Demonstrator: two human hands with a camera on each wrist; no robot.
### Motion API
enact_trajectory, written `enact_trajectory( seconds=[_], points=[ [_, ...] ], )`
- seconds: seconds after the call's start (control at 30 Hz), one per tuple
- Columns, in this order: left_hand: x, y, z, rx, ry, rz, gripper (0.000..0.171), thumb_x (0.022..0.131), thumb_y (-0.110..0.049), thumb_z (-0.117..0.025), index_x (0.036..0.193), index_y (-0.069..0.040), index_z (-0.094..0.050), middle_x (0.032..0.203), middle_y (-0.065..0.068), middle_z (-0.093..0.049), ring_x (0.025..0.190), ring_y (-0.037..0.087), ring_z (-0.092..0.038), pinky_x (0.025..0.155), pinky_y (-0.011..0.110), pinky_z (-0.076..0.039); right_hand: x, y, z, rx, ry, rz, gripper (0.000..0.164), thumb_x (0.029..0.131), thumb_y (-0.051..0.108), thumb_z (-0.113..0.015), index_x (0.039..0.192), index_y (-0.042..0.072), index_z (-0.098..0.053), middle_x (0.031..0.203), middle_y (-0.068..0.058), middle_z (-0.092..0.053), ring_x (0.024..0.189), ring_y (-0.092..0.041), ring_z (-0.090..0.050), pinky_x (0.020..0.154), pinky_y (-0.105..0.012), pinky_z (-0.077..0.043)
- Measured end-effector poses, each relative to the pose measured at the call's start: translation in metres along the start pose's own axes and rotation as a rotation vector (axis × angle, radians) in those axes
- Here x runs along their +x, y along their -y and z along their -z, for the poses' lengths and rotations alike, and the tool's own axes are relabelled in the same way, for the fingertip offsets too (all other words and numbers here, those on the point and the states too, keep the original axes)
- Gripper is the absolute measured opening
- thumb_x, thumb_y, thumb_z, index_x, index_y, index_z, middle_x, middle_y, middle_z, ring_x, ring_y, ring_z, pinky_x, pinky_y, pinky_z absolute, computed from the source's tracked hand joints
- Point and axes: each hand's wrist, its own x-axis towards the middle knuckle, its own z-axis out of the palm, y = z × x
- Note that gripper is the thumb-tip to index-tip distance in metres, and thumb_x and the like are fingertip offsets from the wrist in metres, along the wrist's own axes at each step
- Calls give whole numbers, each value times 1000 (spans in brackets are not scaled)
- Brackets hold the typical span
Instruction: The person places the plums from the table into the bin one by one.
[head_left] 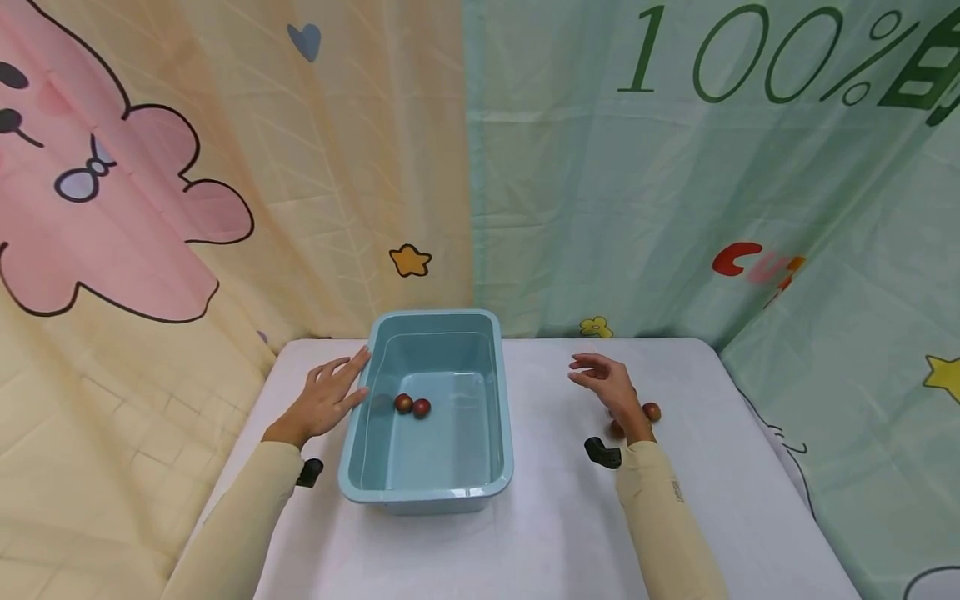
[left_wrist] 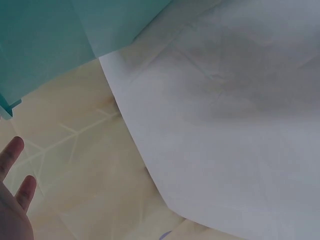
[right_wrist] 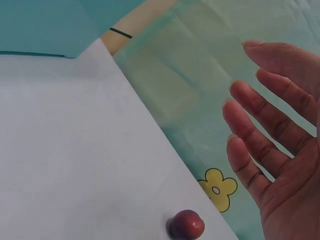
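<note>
A light-blue plastic tub (head_left: 425,506) stands on the table with two small round dark-red fruits (head_left: 422,408) lying inside, side by side. My left hand (head_left: 327,400) is at the tub's left rim, fingers spread, fingertips and thumb at the edge. To the right of the tub, my right hand (head_left: 602,385) hovers over the table with loosely bent fingers and nothing in them. More of these fruits (head_left: 652,412) lie beside and beneath the right wrist, partly hidden by it. One fruit (right_wrist: 187,225) shows below the right hand in the right wrist view.
A white cloth covers the table (head_left: 547,533). Printed curtains (head_left: 600,208) hang close behind the table and along both sides. A dark wrist camera (head_left: 602,452) juts inward from the right sleeve, and another (head_left: 310,472) from the left.
</note>
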Motion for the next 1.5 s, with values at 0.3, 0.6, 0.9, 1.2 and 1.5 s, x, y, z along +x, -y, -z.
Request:
enact_trajectory(
  seconds=[0.3, 0.6, 0.9, 1.2, 1.5],
  points=[
    [-1, -1, 1, -1, -5, 1, 68, 99, -40, -42, 155, -12, -15, 160, 12, -17, 141, 43, -15, 110, 62, -3, -8, -18, 6, -19, -31, -16, 48, 88, 23, -72, 129, 4, -58, 122, -16, -63, 109, -28, -54, 96, -42, -44],
    [-1, 0, -1, 6, 2, -2, 69, 100, -42, -41, 155, -12, -14, 160, 12, -17, 141, 43, -15, 110, 62, -4, -19, -38, 21, 40, -101, -155, 47, 88, 27, -72, 129, 9, -59, 118, -9, -63, 99, -31, -54, 77, -45, -49],
    [-1, 0, -1, -8, -12, -4, 69, 99, -41, -42, 155, -11, -15, 160, 12, -17, 141, 43, -16, 110, 63, -4, -18, -83, 29, 26, -215, -132, 53, 80, 43, -77, 123, 15, -64, 113, -4, -64, 97, -18, -58, 73, -19, -48],
    [-1, 0, -1, -3, -11, -1, 69, 99, -42, -41, 155, -13, -14, 160, 11, -17, 141, 43, -16, 110, 62, -4, -30, -92, 32, 21, -212, -180, 47, 87, 24, -72, 128, 6, -60, 122, -11, -59, 106, -23, -52, 84, -28, -44],
    [-1, 1, -2, -11, -22, -8, 68, 99, -41, -41, 155, -13, -14, 160, 13, -17, 141, 43, -16, 110, 63, -4, -39, -94, 28, -44, -253, -209, 42, 87, 19, -72, 124, 2, -63, 121, -12, -49, 99, -22, -43, 76, -32, -37]
  ],
)
